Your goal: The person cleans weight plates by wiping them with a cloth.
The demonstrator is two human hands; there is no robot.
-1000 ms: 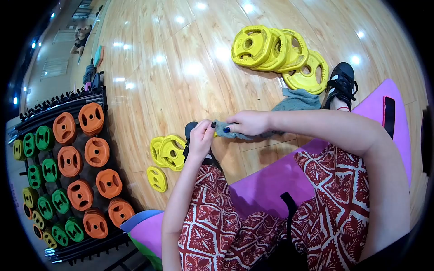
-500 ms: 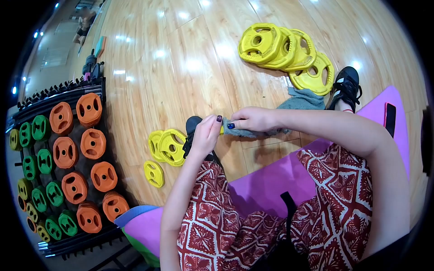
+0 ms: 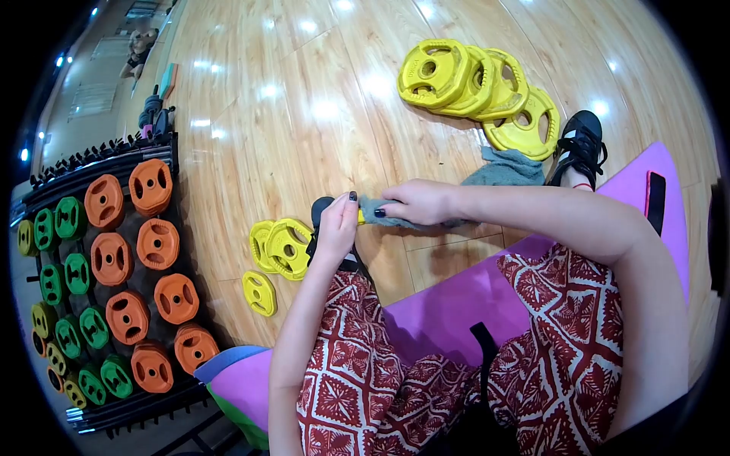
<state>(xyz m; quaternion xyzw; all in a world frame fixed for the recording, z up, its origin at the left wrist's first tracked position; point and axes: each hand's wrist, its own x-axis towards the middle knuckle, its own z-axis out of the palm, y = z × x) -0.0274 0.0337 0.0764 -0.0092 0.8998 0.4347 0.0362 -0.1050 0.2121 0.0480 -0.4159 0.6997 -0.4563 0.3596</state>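
Observation:
My left hand [image 3: 337,229] is closed around a yellow weight plate [image 3: 360,217]; just a sliver of its edge shows, the rest is behind the fingers and cloth. Pressed against that edge is the end of a grey-blue towel [image 3: 506,169], pinched in my right hand [image 3: 418,204]. The towel runs under my right forearm, and its far part lies bunched on the floor near a black shoe [image 3: 581,148]. Two overlapping yellow plates [image 3: 287,249] and a smaller yellow plate [image 3: 259,293] lie left of my left hand.
Several larger yellow plates [image 3: 433,72] lie fanned on the wooden floor. At left stands a rack [image 3: 99,182] of orange and green plates. A purple mat [image 3: 449,304] is beneath my legs. A person [image 3: 139,52] appears far off at upper left.
Both hands have shifted slightly left together, with the towel end still at the plate's edge. The grips look the same.

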